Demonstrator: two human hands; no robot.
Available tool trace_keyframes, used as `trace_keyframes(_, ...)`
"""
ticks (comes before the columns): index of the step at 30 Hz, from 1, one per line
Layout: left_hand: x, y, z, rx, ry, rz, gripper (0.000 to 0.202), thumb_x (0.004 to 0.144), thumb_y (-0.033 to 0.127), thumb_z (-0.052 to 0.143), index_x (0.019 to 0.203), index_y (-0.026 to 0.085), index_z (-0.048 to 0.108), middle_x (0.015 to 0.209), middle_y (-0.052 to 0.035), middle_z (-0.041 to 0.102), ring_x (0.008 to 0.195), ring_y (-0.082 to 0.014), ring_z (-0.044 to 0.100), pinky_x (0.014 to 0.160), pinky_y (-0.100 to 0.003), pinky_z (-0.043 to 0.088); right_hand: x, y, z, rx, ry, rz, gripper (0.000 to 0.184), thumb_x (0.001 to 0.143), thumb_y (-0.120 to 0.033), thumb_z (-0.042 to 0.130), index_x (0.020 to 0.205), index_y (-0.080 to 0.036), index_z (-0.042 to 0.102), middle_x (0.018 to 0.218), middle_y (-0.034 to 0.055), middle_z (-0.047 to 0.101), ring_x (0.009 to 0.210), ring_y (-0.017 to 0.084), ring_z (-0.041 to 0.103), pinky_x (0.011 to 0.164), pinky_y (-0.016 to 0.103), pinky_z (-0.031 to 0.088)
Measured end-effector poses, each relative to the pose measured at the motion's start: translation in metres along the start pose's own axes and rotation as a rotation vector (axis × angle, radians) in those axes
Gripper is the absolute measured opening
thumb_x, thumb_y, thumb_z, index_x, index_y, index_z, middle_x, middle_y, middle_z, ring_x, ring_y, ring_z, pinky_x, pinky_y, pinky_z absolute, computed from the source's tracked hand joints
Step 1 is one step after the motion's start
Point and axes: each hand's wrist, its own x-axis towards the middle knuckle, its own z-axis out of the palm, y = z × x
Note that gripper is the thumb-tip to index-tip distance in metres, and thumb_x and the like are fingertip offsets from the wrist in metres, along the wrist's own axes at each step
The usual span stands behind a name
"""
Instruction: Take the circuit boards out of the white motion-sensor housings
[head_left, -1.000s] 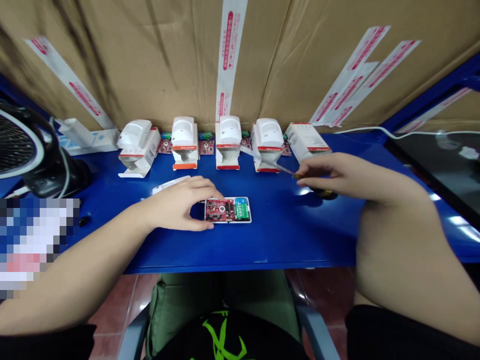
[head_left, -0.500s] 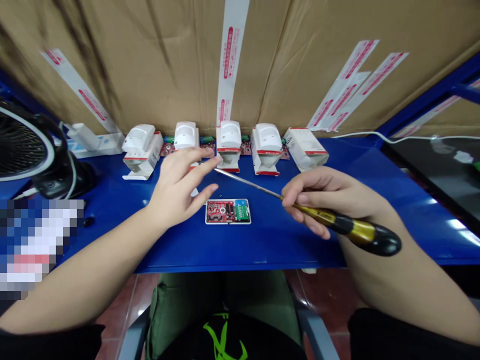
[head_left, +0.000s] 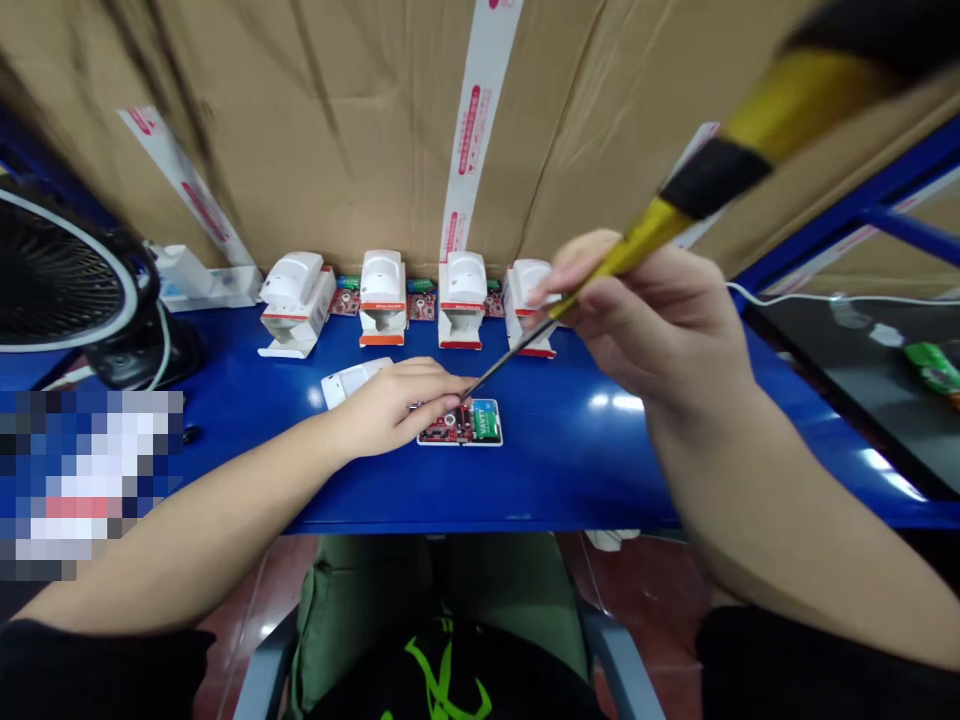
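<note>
Lowering a pinched screwdriver [head_left: 645,235], the right hand [head_left: 645,320] brings its tip to the red circuit board [head_left: 459,428] beneath the flat left hand [head_left: 397,405].

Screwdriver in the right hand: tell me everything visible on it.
The screwdriver has a black and yellow handle, large and blurred near the camera, and a long, thin, dark metal shaft. The right hand pinches it at the handle's narrow yellow neck. It slants down and away, its tip at the red circuit board beside the left hand; contact can't be told.
</note>
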Motion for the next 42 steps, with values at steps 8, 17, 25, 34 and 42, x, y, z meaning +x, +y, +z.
trace_keyframes(8, -0.007, -0.013, -0.014, -0.037, -0.135, -0.044, 0.025, 0.103, 0.026, 0.066, 0.124, 0.018, 0.076, 0.116, -0.0132, 0.083, 0.107, -0.0249, 0.079, 0.098, -0.042, 0.063, 0.033, -0.004, 0.033, -0.080, -0.083, 0.057, 0.037, 0.087, -0.053, 0.092, 0.082, -0.026, 0.067, 0.078, -0.0011, 0.067, 0.075, 0.017, 0.075, 0.066, 0.030, 0.069)
trace_keyframes(17, -0.009, -0.016, -0.010, -0.055, -0.269, -0.104, 0.023, 0.095, 0.033, 0.079, 0.113, 0.019, 0.078, 0.115, -0.0113, 0.081, 0.108, -0.0271, 0.077, 0.099, -0.044, 0.061, 0.024, 0.026, 0.040, -0.113, -0.016, -0.069, 0.029, 0.094, -0.044, 0.087, 0.084, -0.028, 0.065, 0.081, -0.0019, 0.065, 0.072, 0.017, 0.071, 0.065, 0.034, 0.065)
trace_keyframes(25, -0.010, -0.015, -0.008, -0.053, -0.272, -0.135, 0.018, 0.094, 0.032, 0.081, 0.109, 0.022, 0.080, 0.121, -0.0107, 0.081, 0.112, -0.0268, 0.077, 0.103, -0.043, 0.061, 0.020, 0.024, 0.045, -0.142, -0.040, -0.025, 0.036, 0.090, -0.052, 0.088, 0.081, -0.028, 0.063, 0.080, -0.0006, 0.064, 0.077, 0.020, 0.070, 0.071, 0.038, 0.070)
trace_keyframes(34, -0.010, -0.015, -0.005, -0.029, -0.270, -0.126, 0.015, 0.095, 0.033, 0.080, 0.102, 0.020, 0.079, 0.118, -0.0117, 0.080, 0.110, -0.0273, 0.077, 0.100, -0.042, 0.062, 0.019, 0.026, 0.043, -0.147, 0.016, -0.022, 0.041, 0.090, -0.052, 0.088, 0.079, -0.026, 0.059, 0.078, -0.0039, 0.060, 0.083, 0.019, 0.076, 0.071, 0.033, 0.070)
trace_keyframes(42, -0.010, -0.015, -0.004, -0.010, -0.270, -0.127, 0.016, 0.095, 0.034, 0.079, 0.100, 0.019, 0.079, 0.120, -0.0128, 0.080, 0.110, -0.0285, 0.077, 0.099, -0.045, 0.063, 0.017, 0.025, 0.049, -0.131, -0.025, 0.018, 0.039, 0.091, -0.040, 0.088, 0.080, -0.028, 0.053, 0.080, -0.0027, 0.060, 0.085, 0.020, 0.074, 0.073, 0.034, 0.070)
